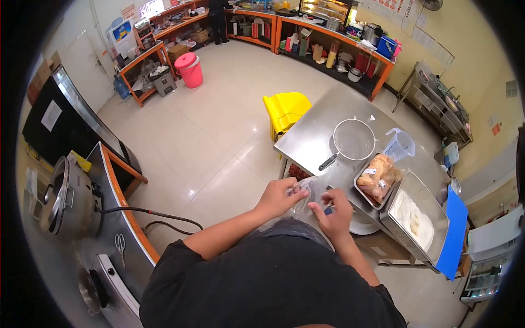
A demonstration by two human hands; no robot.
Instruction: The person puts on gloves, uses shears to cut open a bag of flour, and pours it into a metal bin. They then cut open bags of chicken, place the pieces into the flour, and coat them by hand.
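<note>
In front of my waist, my left hand [280,198] is closed in a pinch on a piece of thin clear plastic [307,191], which looks like a disposable glove or a bag. Close by on the other side of the plastic is my right hand [336,214], its fingers curled and a gap showing between thumb and fingertips. More clear plastic hangs at my waist over the dark clothing. Beyond my hands, a round mesh strainer [354,140] lies on the steel table [317,127], its black handle towards me.
Right of the strainer stand a clear measuring jug [400,145], a tray of bagged raw meat [377,177] and a steel pan of white flour [411,218]. A yellow bucket [287,112] adjoins the table. At left are scissors [120,246] and a large cooker [68,197]. Another person [217,19] stands far off.
</note>
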